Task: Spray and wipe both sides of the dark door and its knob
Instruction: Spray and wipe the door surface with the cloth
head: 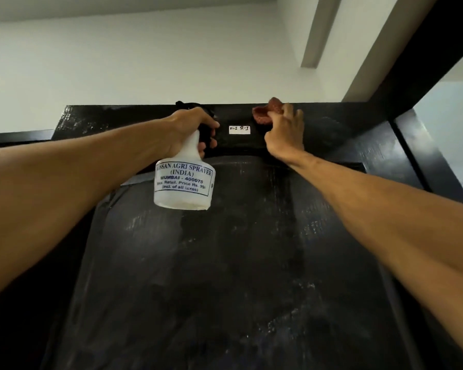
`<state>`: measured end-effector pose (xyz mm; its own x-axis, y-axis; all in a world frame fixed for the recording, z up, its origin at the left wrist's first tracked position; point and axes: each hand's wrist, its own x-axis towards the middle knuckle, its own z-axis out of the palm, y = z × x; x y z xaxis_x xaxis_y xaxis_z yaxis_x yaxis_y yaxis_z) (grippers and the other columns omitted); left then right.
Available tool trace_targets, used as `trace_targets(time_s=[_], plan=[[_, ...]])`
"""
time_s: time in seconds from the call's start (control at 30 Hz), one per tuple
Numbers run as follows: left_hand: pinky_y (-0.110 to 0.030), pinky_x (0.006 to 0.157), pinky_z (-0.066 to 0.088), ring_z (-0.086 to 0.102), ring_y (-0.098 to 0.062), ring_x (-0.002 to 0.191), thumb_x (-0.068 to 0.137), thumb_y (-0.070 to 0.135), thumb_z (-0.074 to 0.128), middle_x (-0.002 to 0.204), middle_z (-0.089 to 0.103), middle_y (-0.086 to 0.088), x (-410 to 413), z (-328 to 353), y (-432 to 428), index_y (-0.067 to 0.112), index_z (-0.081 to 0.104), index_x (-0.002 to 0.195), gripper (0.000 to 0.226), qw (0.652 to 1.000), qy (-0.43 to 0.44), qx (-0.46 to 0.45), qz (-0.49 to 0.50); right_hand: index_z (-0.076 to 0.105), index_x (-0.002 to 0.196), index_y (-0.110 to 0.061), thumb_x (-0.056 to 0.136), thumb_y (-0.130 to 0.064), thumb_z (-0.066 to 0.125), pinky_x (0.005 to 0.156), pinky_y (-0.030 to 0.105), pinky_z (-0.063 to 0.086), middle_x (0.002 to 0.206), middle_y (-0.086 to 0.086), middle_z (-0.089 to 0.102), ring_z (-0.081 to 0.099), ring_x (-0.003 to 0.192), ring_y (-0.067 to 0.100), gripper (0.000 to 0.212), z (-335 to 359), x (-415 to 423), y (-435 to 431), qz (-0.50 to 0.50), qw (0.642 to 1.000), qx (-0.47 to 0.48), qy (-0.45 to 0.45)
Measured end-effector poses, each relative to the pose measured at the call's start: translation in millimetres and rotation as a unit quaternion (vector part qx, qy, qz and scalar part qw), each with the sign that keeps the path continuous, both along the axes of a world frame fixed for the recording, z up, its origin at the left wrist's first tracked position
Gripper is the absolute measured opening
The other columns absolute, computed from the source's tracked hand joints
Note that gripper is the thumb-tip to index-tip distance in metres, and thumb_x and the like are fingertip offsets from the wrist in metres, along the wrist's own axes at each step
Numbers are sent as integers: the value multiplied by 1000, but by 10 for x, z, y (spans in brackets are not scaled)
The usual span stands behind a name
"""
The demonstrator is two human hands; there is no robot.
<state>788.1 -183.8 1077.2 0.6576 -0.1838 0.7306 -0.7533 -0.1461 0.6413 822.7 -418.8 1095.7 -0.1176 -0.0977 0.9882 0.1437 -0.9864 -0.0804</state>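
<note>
Overhead, both your arms stretch up to the top rail of the dark door (225,263), seen from below against a pale wall (118,62). Your left grip (190,132) is curled around the neck and black trigger head of a white spray bottle (183,182), which hangs upright in front of the door's upper panel, its nozzle close to the top edge. Your right grip (285,134) is closed on a bunched reddish cloth (265,113) and presses it against the top rail, just right of a small white label (239,129). Pale streaks and hazy patches show across the panel below; the knob is out of view.

The step in hand looks like wiping the top strip of this side. To do it well, open the cloth out flatter so more of it touches the wood. Draw it along the rail in overlapping strokes, working around the label rather than over it. Then work downward, so drips and haze are picked up on the way. Keep the bottle clear of the surface and ease off the trigger while you wipe
</note>
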Motion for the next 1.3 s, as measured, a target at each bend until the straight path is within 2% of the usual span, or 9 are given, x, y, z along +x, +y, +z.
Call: trace_targets(time_s=[0.1, 0.23, 0.37, 0.47, 0.57, 0.73, 0.97, 1.2, 1.3], plan=[[-18, 43, 46, 48, -11, 36, 95, 26, 69, 72, 71, -9, 26, 84, -231, 13, 63, 74, 26, 1000, -1, -7, -1, 63, 136, -15, 89, -2, 49, 111, 38, 30, 141, 11, 43, 35, 128, 35, 50, 91, 33, -32, 16, 998, -65, 4], [-17, 42, 47, 49, -10, 35, 96, 25, 68, 70, 72, -9, 17, 212, -449, 12, 63, 78, 23, 1000, -14, -16, 18, 57, 135, -13, 89, -9, 56, 109, 41, 33, 144, 13, 41, 36, 131, 37, 47, 294, 33, -157, 26, 999, 16, -15], [-18, 42, 45, 50, -11, 37, 95, 24, 69, 64, 68, -4, -40, 281, -479, 14, 66, 87, 13, 998, -37, -36, 29, 63, 129, -18, 96, -16, 52, 99, 41, 36, 137, 13, 48, 43, 125, 36, 35, 254, 103, 281, -5, 976, -217, 22], [-18, 44, 46, 53, -11, 39, 96, 25, 69, 64, 65, -1, -109, 331, -576, 16, 64, 84, 17, 998, -45, -46, 25, 57, 133, -12, 98, -16, 49, 90, 37, 36, 134, 14, 49, 42, 121, 36, 36, 251, 155, 306, -14, 962, -272, 24], [-15, 41, 44, 51, -9, 34, 100, 22, 63, 60, 66, -3, -177, 353, -715, 14, 62, 81, 21, 998, -50, -33, 14, 62, 134, -18, 95, -13, 52, 99, 41, 39, 137, 12, 49, 43, 123, 35, 41, 265, 70, 22, -15, 973, -230, 1], [-17, 41, 45, 47, -10, 35, 100, 24, 63, 75, 72, -11, -205, 299, -1005, 10, 60, 76, 27, 999, -29, -20, -13, 59, 135, -13, 86, -9, 54, 110, 45, 34, 149, 14, 39, 38, 129, 41, 49, 269, -140, -964, -20, 1000, 22, -8], [-18, 43, 47, 51, -12, 37, 96, 24, 67, 68, 69, -7, -244, 186, -1173, 13, 64, 77, 22, 999, -32, -16, -3, 54, 147, -19, 89, 1, 45, 103, 42, 36, 149, 12, 42, 38, 125, 37, 62, -122, -32, -638, -21, 980, -197, 21], [-19, 44, 45, 47, -9, 36, 98, 28, 65, 70, 72, -8, -274, 81, -1299, 13, 60, 76, 28, 1000, -7, 16, -14, 57, 143, -17, 84, -2, 45, 111, 50, 31, 145, 16, 40, 36, 126, 44, 62, -248, -286, -1734, -26, 997, 69, -11], [-19, 44, 46, 47, -9, 36, 97, 29, 67, 72, 73, -7, -276, 21, -1451, 13, 62, 77, 26, 1000, -3, 31, -2, 58, 143, -20, 80, -8, 38, 106, 48, 35, 141, 15, 44, 39, 119, 42, 67, -425, -204, -1534, -11, 998, -55, -2]])
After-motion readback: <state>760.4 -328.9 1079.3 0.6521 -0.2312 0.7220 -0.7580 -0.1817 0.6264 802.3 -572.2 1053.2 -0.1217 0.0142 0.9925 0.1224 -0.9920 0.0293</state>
